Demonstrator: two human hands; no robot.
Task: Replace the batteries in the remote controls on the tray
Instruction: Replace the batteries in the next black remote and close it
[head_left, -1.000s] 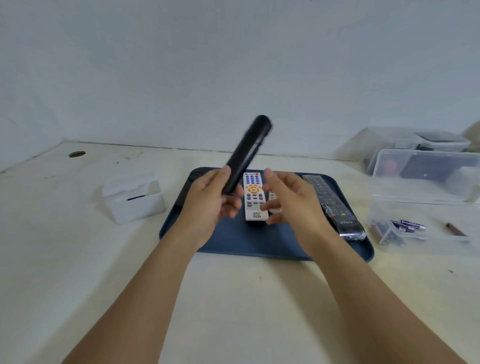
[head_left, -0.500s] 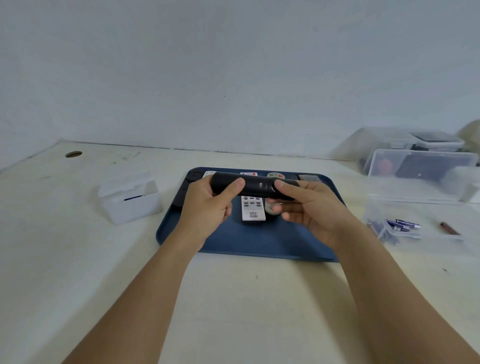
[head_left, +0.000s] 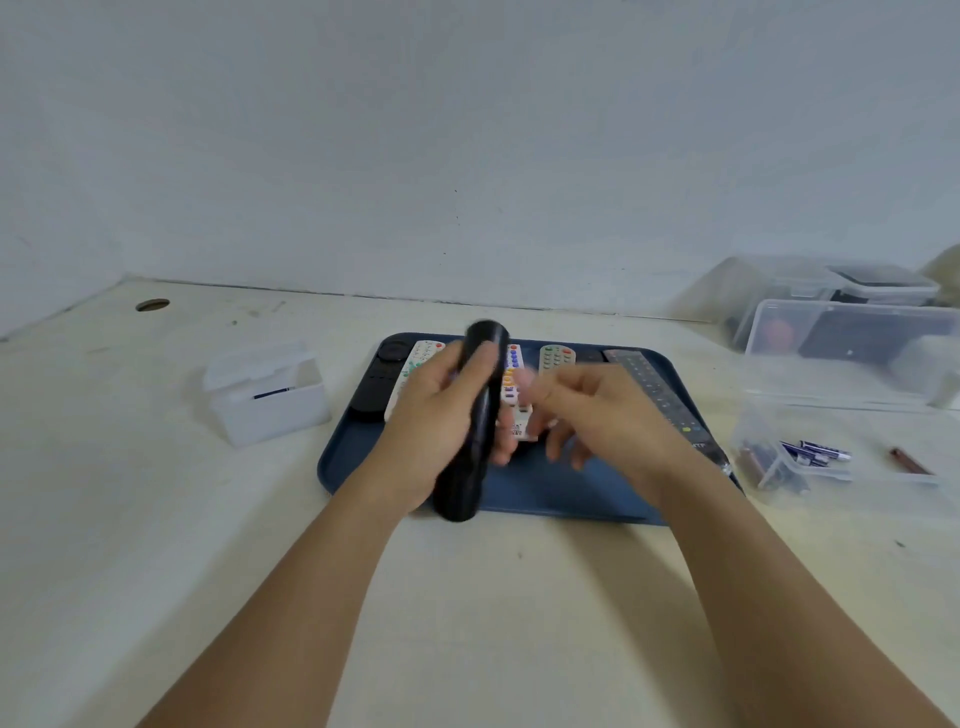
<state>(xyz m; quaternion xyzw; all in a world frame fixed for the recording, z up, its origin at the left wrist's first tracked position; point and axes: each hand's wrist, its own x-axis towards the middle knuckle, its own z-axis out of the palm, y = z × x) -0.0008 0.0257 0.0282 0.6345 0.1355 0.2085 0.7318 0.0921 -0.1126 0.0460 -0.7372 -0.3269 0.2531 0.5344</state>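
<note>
Remote controls are lying side by side on the blue tray (head_left: 524, 493) at the centre of the frame, and you are lifting a black remote (head_left: 475, 421) above its near edge. Your left hand (head_left: 441, 415) is wrapping fingers and thumb around the middle of that remote, holding it nearly upright. Your right hand (head_left: 597, 415) is hovering just beside it with fingers loosely curled, blurred, holding nothing that I can make out. Fresh batteries (head_left: 815, 453) are waiting in the clear box (head_left: 841, 467) at the right of the frame. With only one hand gripping a smooth, rounded body, you are risking a slip onto the remotes below, and a hard thumb push on the cover could twist it loose.
</note>
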